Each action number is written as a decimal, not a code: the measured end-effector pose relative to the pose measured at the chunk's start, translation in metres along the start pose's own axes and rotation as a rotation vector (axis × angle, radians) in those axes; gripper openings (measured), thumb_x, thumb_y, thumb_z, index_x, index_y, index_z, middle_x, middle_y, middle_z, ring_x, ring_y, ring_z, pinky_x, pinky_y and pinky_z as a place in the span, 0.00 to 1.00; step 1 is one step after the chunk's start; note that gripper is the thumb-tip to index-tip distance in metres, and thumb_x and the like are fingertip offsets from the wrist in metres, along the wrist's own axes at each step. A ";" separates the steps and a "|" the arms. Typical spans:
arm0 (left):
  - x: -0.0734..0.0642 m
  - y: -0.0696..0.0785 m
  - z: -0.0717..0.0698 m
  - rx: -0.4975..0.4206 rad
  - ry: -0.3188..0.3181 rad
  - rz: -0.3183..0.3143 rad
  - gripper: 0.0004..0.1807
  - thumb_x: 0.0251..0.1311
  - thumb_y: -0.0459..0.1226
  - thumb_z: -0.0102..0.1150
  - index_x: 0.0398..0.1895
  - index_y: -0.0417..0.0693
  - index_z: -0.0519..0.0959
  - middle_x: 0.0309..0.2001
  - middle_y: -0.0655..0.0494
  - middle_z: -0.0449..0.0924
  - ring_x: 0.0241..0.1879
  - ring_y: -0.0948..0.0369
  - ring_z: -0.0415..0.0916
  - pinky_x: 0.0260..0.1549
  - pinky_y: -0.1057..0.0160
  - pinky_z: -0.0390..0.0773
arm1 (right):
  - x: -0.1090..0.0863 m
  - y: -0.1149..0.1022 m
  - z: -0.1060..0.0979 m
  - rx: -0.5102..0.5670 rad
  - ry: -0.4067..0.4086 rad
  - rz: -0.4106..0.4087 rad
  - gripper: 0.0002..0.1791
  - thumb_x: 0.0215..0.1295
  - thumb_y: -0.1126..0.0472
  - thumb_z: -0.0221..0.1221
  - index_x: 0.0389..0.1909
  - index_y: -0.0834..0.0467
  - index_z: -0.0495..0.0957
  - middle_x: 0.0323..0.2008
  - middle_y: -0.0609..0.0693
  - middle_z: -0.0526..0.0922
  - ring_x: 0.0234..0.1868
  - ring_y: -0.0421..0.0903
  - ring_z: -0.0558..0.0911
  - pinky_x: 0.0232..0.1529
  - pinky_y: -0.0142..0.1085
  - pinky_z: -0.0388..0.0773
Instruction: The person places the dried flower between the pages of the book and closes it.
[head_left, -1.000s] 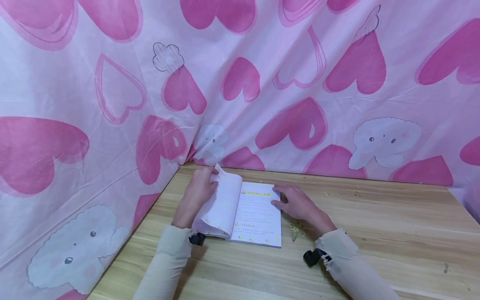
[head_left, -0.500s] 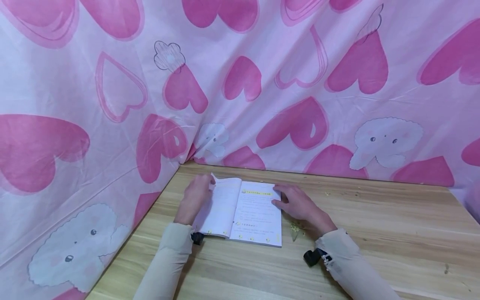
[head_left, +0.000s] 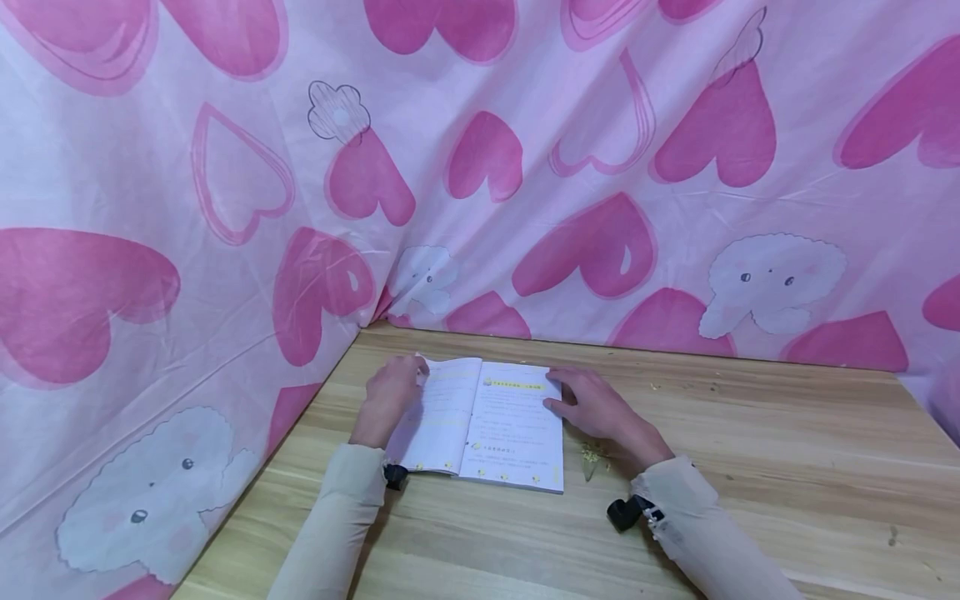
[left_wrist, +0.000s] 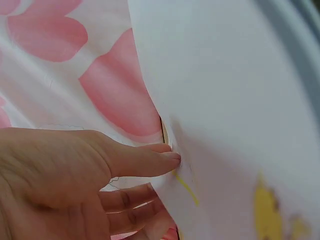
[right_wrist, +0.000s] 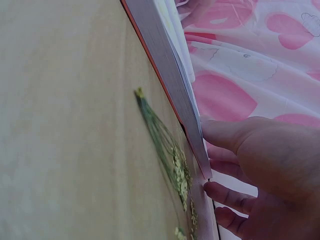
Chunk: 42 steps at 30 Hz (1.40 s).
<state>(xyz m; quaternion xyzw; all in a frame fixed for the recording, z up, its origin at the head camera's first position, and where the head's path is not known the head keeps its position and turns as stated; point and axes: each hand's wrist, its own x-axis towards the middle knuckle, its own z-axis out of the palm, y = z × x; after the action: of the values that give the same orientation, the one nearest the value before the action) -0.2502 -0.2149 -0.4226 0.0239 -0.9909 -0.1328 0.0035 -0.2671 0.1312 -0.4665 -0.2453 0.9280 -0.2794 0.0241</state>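
Observation:
An open book (head_left: 513, 425) lies on the wooden table, its right page printed with text and yellow motifs. At its left page (head_left: 442, 417), my left hand (head_left: 390, 398) pinches the outer edge near the far corner. Thumb and forefinger meet on that paper edge in the left wrist view, while the other fingers of the left hand (left_wrist: 75, 175) sit behind it. My right hand (head_left: 596, 404) holds the book's right edge near its far corner. In the right wrist view the right hand (right_wrist: 280, 165) has its thumb over the pages and its fingers along the book's end.
A small bunch of dried flowers (right_wrist: 167, 145) with thin green stems lies on the table (head_left: 480, 542) close to the book's right side. Pink heart-patterned cloth (head_left: 585, 167) hangs behind and to the left. Tiny yellowish bits (head_left: 655, 387) dot the tabletop farther back.
My left hand has lowered the raised left page toward the left, and its lifted corner and curl have flattened. The right hand has stayed in place on the book's edge.

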 end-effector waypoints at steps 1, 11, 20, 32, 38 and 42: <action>0.000 0.000 0.001 0.007 0.004 -0.005 0.17 0.70 0.28 0.61 0.59 0.47 0.87 0.60 0.41 0.87 0.57 0.42 0.85 0.47 0.38 0.86 | 0.000 0.000 0.000 0.000 0.000 0.000 0.32 0.77 0.54 0.66 0.77 0.61 0.73 0.73 0.58 0.78 0.64 0.53 0.79 0.73 0.57 0.75; 0.006 0.006 0.011 0.079 0.111 0.120 0.12 0.66 0.26 0.67 0.47 0.50 0.91 0.53 0.44 0.88 0.53 0.44 0.86 0.47 0.42 0.87 | 0.000 0.000 0.000 0.000 -0.001 0.003 0.33 0.77 0.53 0.67 0.77 0.62 0.72 0.77 0.59 0.75 0.75 0.58 0.75 0.77 0.59 0.71; -0.005 0.023 0.008 0.028 -0.006 0.214 0.16 0.76 0.43 0.65 0.61 0.49 0.86 0.58 0.46 0.89 0.58 0.45 0.86 0.57 0.42 0.84 | 0.000 0.000 0.001 -0.010 0.001 0.007 0.33 0.77 0.53 0.66 0.77 0.61 0.72 0.78 0.59 0.73 0.79 0.61 0.72 0.78 0.60 0.69; -0.013 0.052 0.014 0.142 0.065 0.316 0.11 0.64 0.43 0.78 0.37 0.49 0.85 0.40 0.50 0.84 0.38 0.52 0.82 0.32 0.46 0.85 | -0.001 -0.001 0.003 -0.020 0.016 0.004 0.33 0.78 0.52 0.66 0.77 0.62 0.72 0.79 0.60 0.73 0.80 0.63 0.70 0.79 0.61 0.66; -0.012 0.060 0.022 0.113 -0.033 0.288 0.17 0.67 0.49 0.74 0.46 0.47 0.85 0.44 0.47 0.87 0.42 0.50 0.86 0.38 0.44 0.87 | -0.002 -0.003 0.002 -0.018 0.009 0.028 0.33 0.78 0.51 0.65 0.78 0.60 0.72 0.80 0.58 0.72 0.81 0.63 0.68 0.80 0.61 0.65; -0.018 0.065 0.024 0.109 -0.092 0.245 0.33 0.66 0.57 0.73 0.63 0.43 0.80 0.58 0.43 0.85 0.52 0.45 0.87 0.48 0.41 0.87 | -0.003 -0.002 0.001 -0.019 0.012 0.020 0.33 0.78 0.52 0.66 0.78 0.60 0.72 0.80 0.59 0.71 0.81 0.63 0.69 0.79 0.62 0.66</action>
<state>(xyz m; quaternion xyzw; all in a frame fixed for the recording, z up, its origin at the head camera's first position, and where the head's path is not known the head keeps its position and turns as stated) -0.2351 -0.1455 -0.4283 -0.1034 -0.9912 -0.0784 -0.0271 -0.2633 0.1302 -0.4668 -0.2345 0.9331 -0.2720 0.0188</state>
